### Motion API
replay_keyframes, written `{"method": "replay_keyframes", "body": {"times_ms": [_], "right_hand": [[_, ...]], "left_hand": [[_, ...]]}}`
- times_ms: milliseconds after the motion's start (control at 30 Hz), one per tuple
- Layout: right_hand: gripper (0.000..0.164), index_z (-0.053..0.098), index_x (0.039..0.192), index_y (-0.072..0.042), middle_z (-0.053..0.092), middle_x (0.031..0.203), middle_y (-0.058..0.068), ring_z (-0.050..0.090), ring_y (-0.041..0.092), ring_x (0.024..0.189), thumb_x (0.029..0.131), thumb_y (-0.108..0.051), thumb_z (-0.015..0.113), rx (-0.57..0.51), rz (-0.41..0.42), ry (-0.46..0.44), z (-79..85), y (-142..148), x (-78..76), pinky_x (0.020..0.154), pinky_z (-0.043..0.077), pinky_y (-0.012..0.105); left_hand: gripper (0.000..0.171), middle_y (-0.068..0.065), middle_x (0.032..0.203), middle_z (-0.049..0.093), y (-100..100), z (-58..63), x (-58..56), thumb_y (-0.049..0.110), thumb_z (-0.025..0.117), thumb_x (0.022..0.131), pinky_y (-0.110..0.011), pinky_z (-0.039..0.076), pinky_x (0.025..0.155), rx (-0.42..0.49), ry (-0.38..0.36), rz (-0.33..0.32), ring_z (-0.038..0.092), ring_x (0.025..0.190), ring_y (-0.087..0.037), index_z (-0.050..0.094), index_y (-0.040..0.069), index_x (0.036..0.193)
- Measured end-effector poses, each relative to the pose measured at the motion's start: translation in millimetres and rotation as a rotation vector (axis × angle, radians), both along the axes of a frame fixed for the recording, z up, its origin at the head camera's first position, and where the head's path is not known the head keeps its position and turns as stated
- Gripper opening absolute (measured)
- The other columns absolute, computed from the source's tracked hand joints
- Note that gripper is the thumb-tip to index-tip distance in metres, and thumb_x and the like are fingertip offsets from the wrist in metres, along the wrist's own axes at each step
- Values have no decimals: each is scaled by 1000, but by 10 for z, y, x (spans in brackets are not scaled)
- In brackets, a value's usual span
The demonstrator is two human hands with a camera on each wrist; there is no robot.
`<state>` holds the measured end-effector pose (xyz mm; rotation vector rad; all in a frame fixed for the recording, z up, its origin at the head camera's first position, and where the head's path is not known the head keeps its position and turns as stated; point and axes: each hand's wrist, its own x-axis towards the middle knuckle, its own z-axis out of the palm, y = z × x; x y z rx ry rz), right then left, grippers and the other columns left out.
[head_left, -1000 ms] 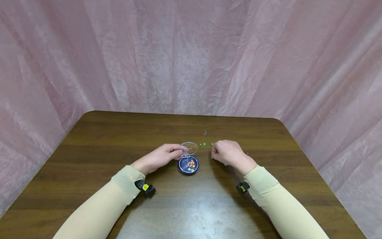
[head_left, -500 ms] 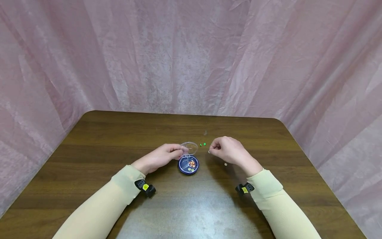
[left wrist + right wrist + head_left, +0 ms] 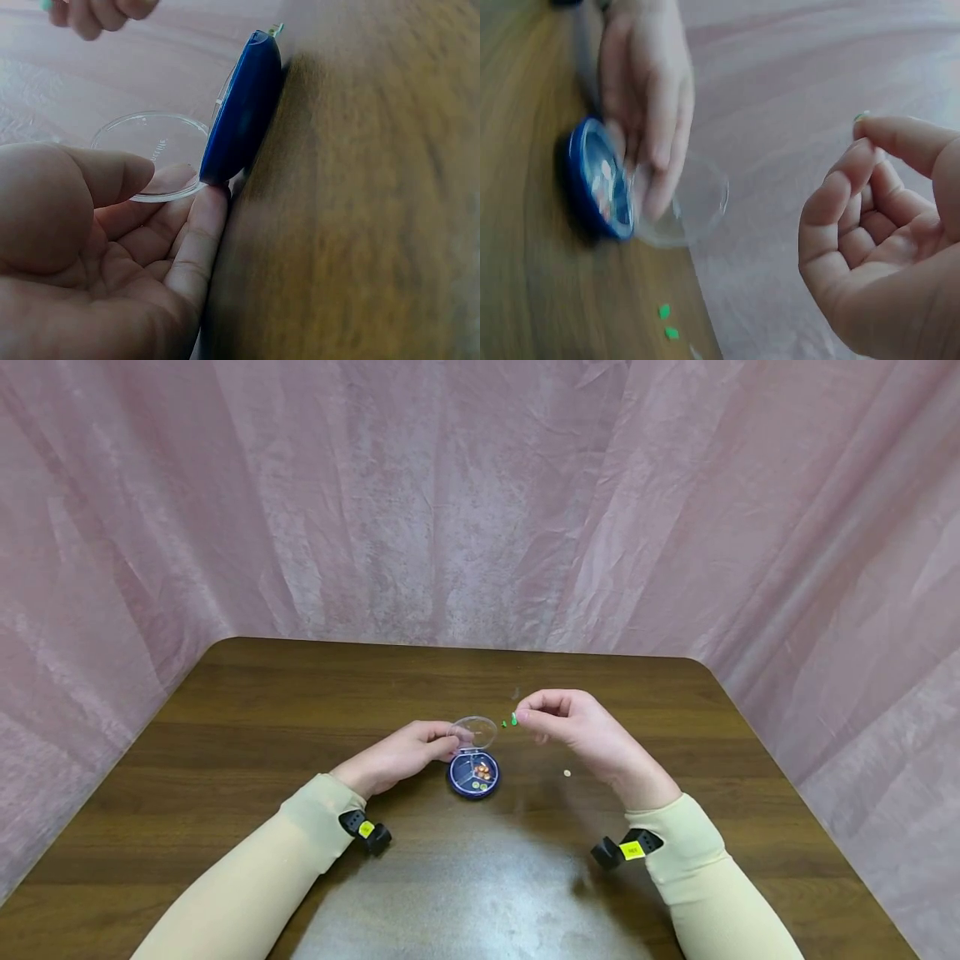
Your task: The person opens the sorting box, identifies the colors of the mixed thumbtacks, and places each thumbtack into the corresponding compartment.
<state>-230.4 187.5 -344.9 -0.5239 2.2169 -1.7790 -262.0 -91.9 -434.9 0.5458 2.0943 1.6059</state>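
Note:
A round blue pill case (image 3: 453,783) with three compartments lies on the table, its clear lid (image 3: 482,720) raised. Several coppery pieces (image 3: 482,772) and a few pale yellowish ones (image 3: 480,787) sit inside. My left hand (image 3: 408,752) holds the lid side of the case, thumb at the lid and fingers against the base in the left wrist view. My right hand (image 3: 573,727) is lifted right of the case, pinching a tiny green and whitish piece (image 3: 862,116) between thumb and forefinger. Beyond the lid lie two small green pieces (image 3: 664,311) on the table.
One pale round piece (image 3: 567,773) lies on the wooden table (image 3: 315,693) below my right hand. Pink curtain fabric (image 3: 465,510) hangs behind the table's far edge. A black camera (image 3: 618,850) is strapped at my right wrist.
My right hand has risen from the tabletop and moved slightly left and away from me, a tiny piece in its fingertips. The rightmost green piece near it no longer shows. My left hand stays put.

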Motion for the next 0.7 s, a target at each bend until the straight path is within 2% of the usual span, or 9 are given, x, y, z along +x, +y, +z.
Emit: {"method": "replay_keyframes", "body": {"times_ms": [133, 300, 467, 700], "right_hand": [[14, 67, 98, -4, 59, 88, 3, 50, 16, 74, 95, -18, 67, -255, 101, -113, 38, -38, 50, 70, 45, 27], [11, 61, 94, -6, 43, 79, 2, 39, 16, 71, 101, -11, 55, -513, 263, -254, 105, -94, 123, 68, 35, 28], [18, 60, 91, -9, 40, 81, 0, 35, 13, 71, 105, -12, 48, -641, 381, -319, 193, -144, 184, 68, 30, 27], [30, 51, 81, -13, 35, 80, -1, 32, 11, 70, 108, -11, 37, -762, 521, -322, 252, -176, 244, 67, 26, 26]], "left_hand": [[34, -6, 132, 63, 3, 3, 1, 20, 53, 104, -32, 47, 100, 5, -4, 6, 60, 117, -19, 64, 6, 133], [34, -5, 131, 63, -4, -1, -8, 21, 53, 104, -32, 47, 99, 3, -2, 7, 61, 116, -20, 64, 6, 133], [35, -7, 133, 62, -29, -1, -26, 21, 52, 105, -32, 47, 100, 16, 4, -4, 60, 118, -20, 63, 5, 134], [33, -5, 132, 62, -52, -1, -9, 20, 52, 105, -32, 47, 100, 15, -8, 7, 60, 119, -20, 64, 8, 133]]}}
